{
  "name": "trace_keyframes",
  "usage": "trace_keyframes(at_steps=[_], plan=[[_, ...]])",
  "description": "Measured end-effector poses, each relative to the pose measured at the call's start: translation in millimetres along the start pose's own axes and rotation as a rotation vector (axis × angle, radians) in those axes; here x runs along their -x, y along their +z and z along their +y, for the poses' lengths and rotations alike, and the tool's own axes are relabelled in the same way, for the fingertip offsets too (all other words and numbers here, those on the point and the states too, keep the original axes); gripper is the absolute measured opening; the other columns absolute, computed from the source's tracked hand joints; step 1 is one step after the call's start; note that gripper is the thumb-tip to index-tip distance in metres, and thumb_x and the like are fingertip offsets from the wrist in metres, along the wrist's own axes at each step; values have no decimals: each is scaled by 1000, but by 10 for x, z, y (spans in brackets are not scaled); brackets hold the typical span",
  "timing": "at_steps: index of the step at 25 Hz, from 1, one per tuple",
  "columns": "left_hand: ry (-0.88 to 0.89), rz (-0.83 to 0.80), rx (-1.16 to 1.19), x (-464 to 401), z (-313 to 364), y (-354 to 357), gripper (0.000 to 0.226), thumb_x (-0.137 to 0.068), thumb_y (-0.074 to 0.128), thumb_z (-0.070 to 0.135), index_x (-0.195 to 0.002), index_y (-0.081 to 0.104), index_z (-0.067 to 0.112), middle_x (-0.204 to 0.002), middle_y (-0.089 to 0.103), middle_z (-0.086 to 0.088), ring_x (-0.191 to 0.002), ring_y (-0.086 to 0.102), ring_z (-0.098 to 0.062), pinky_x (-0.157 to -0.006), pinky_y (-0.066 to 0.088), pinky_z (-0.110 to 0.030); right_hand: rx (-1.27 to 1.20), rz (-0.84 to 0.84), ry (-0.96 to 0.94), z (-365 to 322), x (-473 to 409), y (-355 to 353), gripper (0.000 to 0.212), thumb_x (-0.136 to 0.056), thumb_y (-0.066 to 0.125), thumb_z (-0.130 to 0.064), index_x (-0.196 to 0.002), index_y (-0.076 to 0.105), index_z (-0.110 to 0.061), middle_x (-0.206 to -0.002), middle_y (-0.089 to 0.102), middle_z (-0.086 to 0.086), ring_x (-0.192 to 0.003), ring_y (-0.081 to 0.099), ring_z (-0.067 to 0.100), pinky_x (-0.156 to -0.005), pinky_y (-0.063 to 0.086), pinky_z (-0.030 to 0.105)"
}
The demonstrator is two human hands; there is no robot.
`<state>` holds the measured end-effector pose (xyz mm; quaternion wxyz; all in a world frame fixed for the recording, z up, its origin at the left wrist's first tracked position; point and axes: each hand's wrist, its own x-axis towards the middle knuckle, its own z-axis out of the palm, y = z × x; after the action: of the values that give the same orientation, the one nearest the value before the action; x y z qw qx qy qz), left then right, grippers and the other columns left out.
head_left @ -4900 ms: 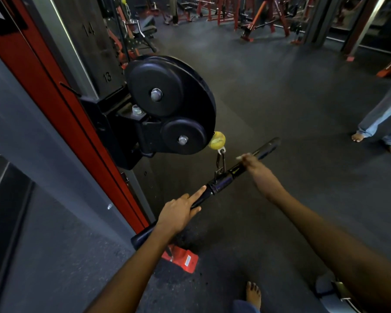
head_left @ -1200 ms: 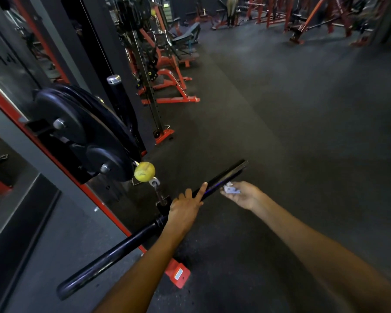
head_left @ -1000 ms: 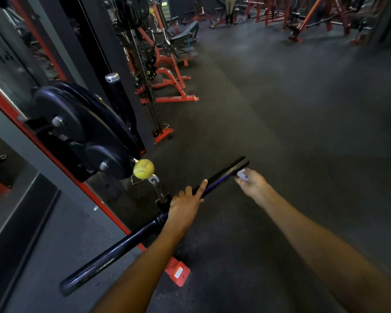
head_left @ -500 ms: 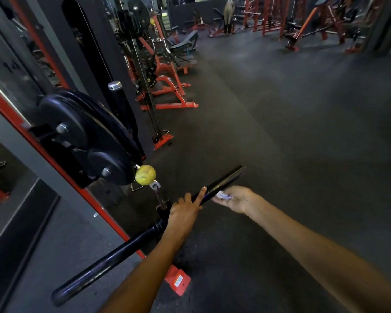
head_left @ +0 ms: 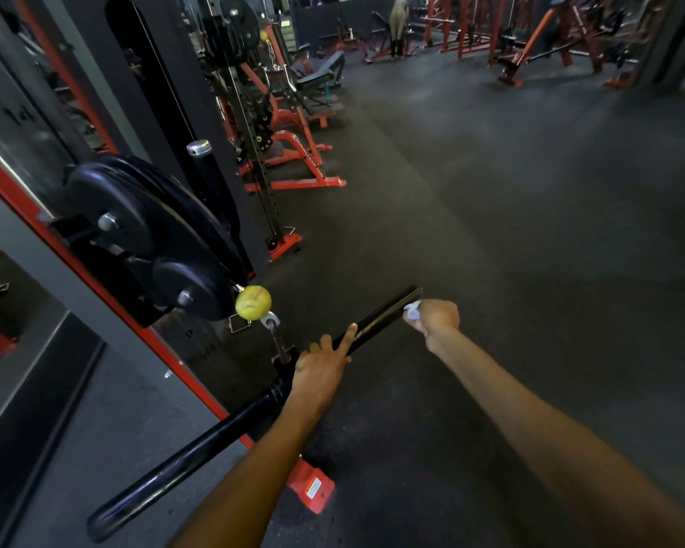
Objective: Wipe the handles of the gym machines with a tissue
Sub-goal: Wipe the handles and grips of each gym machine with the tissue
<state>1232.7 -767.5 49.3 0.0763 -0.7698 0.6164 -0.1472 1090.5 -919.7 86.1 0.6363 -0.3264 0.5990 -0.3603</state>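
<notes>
A long black cable-machine bar (head_left: 198,444) hangs by a clip under a yellow ball stopper (head_left: 253,302). My left hand (head_left: 320,369) grips the bar near its middle, index finger stretched along it. My right hand (head_left: 436,319) pinches a small white tissue (head_left: 412,310) against the bar's far end. The tissue is mostly hidden inside my fingers.
The black pulley housing (head_left: 155,239) on the red and grey frame (head_left: 76,267) stands left of the bar. A red foot plate (head_left: 311,490) sits on the floor under my left arm. Red benches and racks (head_left: 289,152) line the back; dark rubber floor (head_left: 530,231) spreads right.
My right hand slid with the tissue along the bar, from partway down it half a second ago out to the far tip. My left hand kept its grip.
</notes>
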Motion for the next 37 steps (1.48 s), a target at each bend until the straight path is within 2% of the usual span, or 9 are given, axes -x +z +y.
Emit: trace_keyframes(at_steps=[6,11,14,16,22,26,29,32,37], plan=[[20,-97,134,5,94,-38,69,-75,79,47,-138,54,30,-80,62,-10,-53,58,-20,-40,40,-25,682,-254,-521,521,443,-65,22,-76,52,0,-66,70,-6,-55,62,8,-58,56,15,-56,44,25],[57,64,-27,89,42,101,57,-106,26,39,-155,-2,26,-121,50,-16,-97,60,-27,-64,39,-31,109,34,-39,109,-348,-170,17,-85,57,2,-94,70,0,-46,54,-3,-46,49,10,-43,39,17],[32,55,-53,117,36,90,71,-84,71,45,-146,41,28,-88,61,-14,-61,61,-23,-44,39,-28,-211,-246,57,149,-344,-262,34,-89,37,15,-119,53,13,-91,60,7,-91,55,28,-80,52,22],[43,102,-39,99,3,183,75,-62,89,42,-130,62,24,-70,58,-12,-44,53,-21,-35,37,-24,-307,-263,181,152,-342,-286,27,-89,24,19,-95,50,14,-97,55,15,-93,56,32,-105,40,39],[55,146,-27,102,44,152,72,-59,90,44,-125,66,24,-66,57,-10,-41,51,-21,-34,36,-24,-374,-264,343,338,-130,-129,34,-87,16,16,-84,48,2,-85,55,18,-86,53,30,-99,44,39],[7,180,-1,71,103,33,71,-65,85,49,-129,63,28,-68,58,-8,-41,50,-19,-32,33,-23,-668,-288,242,-43,-341,-242,27,-78,29,11,-88,53,1,-60,67,13,-38,53,16,-40,48,18],[-12,185,10,69,116,-19,73,-69,82,49,-134,57,27,-70,59,-8,-42,51,-19,-32,32,-24,-653,-377,208,-26,-232,-244,33,-57,51,9,-89,56,2,-73,63,19,-60,58,26,-70,56,36],[-13,178,-3,63,97,-25,76,-70,82,50,-137,53,27,-72,60,-7,-44,52,-18,-33,34,-24,-492,-389,240,-19,-105,-251,38,-73,26,7,-100,53,7,-95,59,23,-92,55,34,-98,38,49],[23,180,-9,113,91,18,75,-68,84,47,-135,56,27,-73,60,-8,-45,52,-19,-34,33,-24,-627,-263,213,-154,-169,-324,52,-62,24,7,-105,52,4,-75,67,18,-76,65,26,-75,54,37]])
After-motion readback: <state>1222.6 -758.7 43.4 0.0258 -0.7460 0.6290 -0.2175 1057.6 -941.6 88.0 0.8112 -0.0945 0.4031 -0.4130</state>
